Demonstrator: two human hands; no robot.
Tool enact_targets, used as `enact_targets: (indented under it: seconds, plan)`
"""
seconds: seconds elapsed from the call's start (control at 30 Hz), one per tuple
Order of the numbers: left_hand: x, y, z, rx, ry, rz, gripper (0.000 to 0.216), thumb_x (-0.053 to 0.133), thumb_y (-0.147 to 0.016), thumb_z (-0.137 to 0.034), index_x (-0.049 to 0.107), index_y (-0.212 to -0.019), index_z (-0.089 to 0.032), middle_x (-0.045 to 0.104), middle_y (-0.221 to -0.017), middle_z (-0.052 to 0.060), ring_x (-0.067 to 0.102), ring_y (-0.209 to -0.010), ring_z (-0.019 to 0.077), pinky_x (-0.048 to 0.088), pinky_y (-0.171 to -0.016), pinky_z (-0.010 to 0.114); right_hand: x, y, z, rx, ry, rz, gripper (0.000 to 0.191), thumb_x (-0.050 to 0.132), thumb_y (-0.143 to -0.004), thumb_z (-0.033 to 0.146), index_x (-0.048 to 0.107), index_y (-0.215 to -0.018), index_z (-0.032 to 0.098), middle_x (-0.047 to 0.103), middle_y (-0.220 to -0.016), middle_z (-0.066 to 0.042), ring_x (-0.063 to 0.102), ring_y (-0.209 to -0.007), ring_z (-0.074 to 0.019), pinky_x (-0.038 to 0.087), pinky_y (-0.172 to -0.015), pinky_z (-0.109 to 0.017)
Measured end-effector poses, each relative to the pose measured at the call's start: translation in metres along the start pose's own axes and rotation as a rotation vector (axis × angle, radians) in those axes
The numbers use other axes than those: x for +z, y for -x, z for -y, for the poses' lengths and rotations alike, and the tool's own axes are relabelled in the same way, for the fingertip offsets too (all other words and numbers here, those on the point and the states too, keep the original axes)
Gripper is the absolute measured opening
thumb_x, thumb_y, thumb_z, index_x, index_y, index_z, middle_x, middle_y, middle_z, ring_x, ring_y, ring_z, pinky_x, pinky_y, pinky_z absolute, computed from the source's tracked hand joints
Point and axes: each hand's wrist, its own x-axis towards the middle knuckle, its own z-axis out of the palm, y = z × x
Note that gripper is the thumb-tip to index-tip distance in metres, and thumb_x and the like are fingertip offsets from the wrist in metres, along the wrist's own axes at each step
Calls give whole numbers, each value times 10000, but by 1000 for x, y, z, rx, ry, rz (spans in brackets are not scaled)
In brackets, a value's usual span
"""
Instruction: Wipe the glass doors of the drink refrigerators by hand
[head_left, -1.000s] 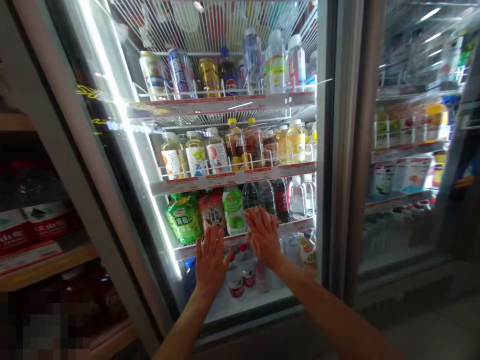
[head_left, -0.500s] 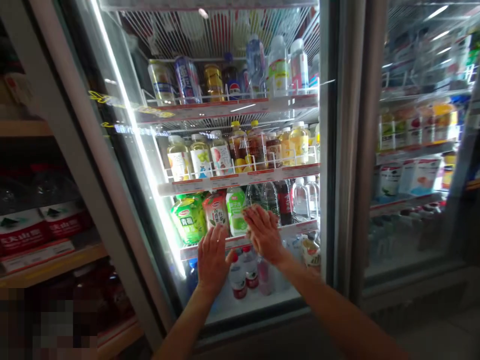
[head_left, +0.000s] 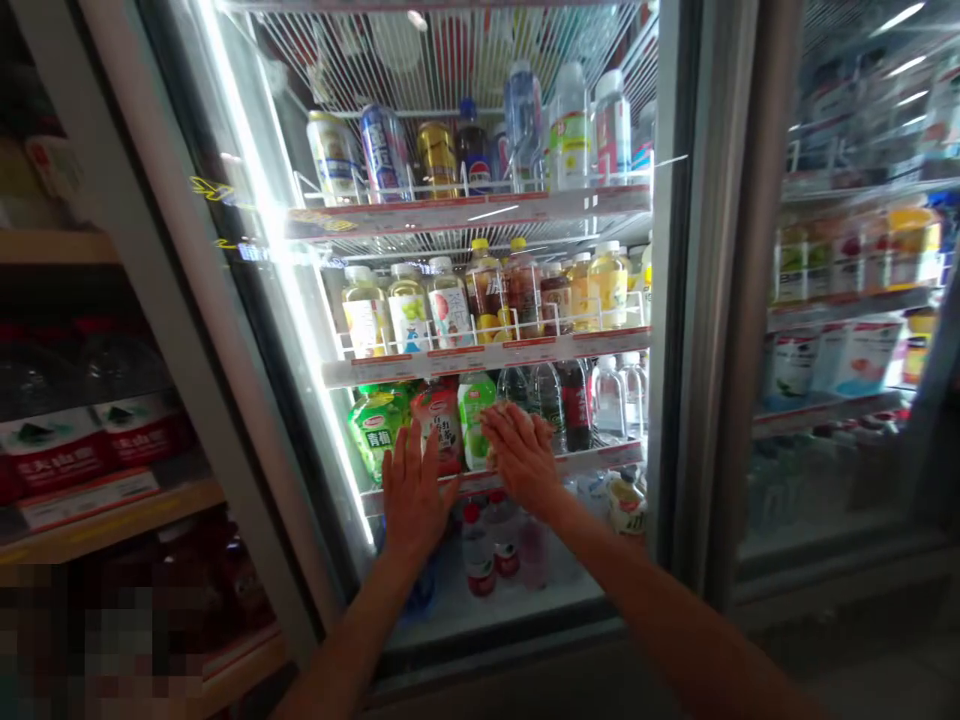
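Head view, right hand (head_left: 521, 460): flattened toward a lit drinks cooler (head_left: 677, 350), fingers close together over a pale scrap (head_left: 490, 460) too small to identify; whether it is gripped cannot be told.
Left hand (head_left: 414, 500): wide, thumb apart, nothing visible in it, probably laid flat to brace its owner.
Glass door (head_left: 491, 212): directly beneath both hands, by all appearances, its reflections streaking across the stock on the far side.
Lower shelf (head_left: 600, 458): one green pack (head_left: 371, 440), one red pack (head_left: 442, 415) and one green-and-white bottle (head_left: 472, 405) at left, faced outward, presumably for shoppers to read.
Cooler floor (head_left: 574, 592): two red-labelled bottles (head_left: 478, 555) and one pink bottle (head_left: 534, 555), below and between the hands.
Middle shelf (head_left: 480, 357): three white-labelled bottles (head_left: 410, 315) at left, two yellow-capped bottles (head_left: 523, 290) beside them, behind a wire rail likely meant to stop them toppling.
Upper shelf (head_left: 555, 203): three cans (head_left: 384, 150) in front at left, likewise railed.
Left rack (head_left: 180, 515): two large bottles (head_left: 142, 430) in the front row, labels outward.
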Motion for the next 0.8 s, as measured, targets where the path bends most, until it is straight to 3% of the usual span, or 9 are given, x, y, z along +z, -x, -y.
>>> enact_targets:
  seconds: [0.07, 0.17, 0.23, 0.4, 0.47, 0.53, 0.67, 0.73, 0.8]
  plan:
    - [0, 0, 2, 10, -1, 2, 785, 558, -821, -369, 113, -1445, -195, 273, -1469, 146, 187, -1379, 277, 207, -1099, 465, -8, 1, -26, 93, 36, -75, 567, 370, -864, 200, 267, -1421, 228, 402, -1419, -48, 193, -1382, -221, 199, -1108, -454]
    - [2, 1, 4, -3, 5, 3, 773, 554, -823, -369, 125, -1443, -200, 288, -1463, 142, 198, -1376, 275, 196, -1102, 464, -20, -10, -71, 398, 108, -307, 565, 346, -876, 231, 249, -1429, 174, 341, -1445, -111, 211, -1372, -272, 243, -1076, -500]
    - [3, 3, 3, -18, 8, 11, 763, 551, -825, -373, 136, -1441, -201, 296, -1460, 143, 202, -1374, 280, 198, -1099, 471, -21, -21, -74, 481, 120, -385, 573, 335, -879, 234, 224, -1437, 166, 322, -1453, -119, 208, -1371, -285, 253, -1068, -511]
    - [-1, -8, 5, -4, 0, -45, 781, 561, -815, -386, 140, -1441, -183, 338, -1437, 152, 259, -1351, 288, 256, -1072, 446, -9, -25, -18, 120, 33, -149, 583, 361, -866, 192, 233, -1433, 232, 431, -1397, -46, 195, -1382, -226, 217, -1102, -454]
    - [-3, -20, 7, -6, -5, -76, 780, 559, -814, -396, 152, -1438, -166, 341, -1433, 162, 275, -1342, 288, 273, -1063, 430, -12, -18, -25, 46, 35, -119, 572, 372, -859, 183, 269, -1420, 230, 459, -1376, -46, 217, -1375, -215, 222, -1103, -444]
    - [-3, -31, 9, -7, -8, -80, 768, 555, -813, -416, 181, -1431, -155, 327, -1437, 173, 269, -1342, 301, 259, -1067, 448, -21, -12, -59, 131, 76, -201, 558, 383, -853, 192, 305, -1406, 198, 445, -1383, -78, 231, -1369, -235, 245, -1089, -469]
    - [0, -39, 9, 12, -8, -55, 693, 534, -829, -392, 236, -1415, -174, 290, -1459, 162, 198, -1369, 311, 208, -1082, 498, -38, -23, -119, 482, 142, -475, 549, 358, -832, 179, 354, -1377, 115, 416, -1385, -150, 307, -1327, -268, 263, -1073, -521]
    - [1, -38, 7, 17, -5, -66, 671, 534, -831, -378, 254, -1410, -184, 294, -1460, 154, 178, -1376, 309, 204, -1083, 502, -36, -35, -109, 499, 119, -454, 556, 351, -830, 188, 347, -1382, 117, 409, -1392, -143, 294, -1332, -271, 259, -1074, -523]
    - [2, -37, 6, 29, 0, -102, 677, 546, -822, -385, 265, -1406, -190, 311, -1452, 151, 187, -1373, 306, 219, -1079, 493, -28, -45, -77, 381, 82, -315, 544, 349, -841, 206, 351, -1383, 154, 405, -1406, -101, 228, -1365, -263, 247, -1081, -510]
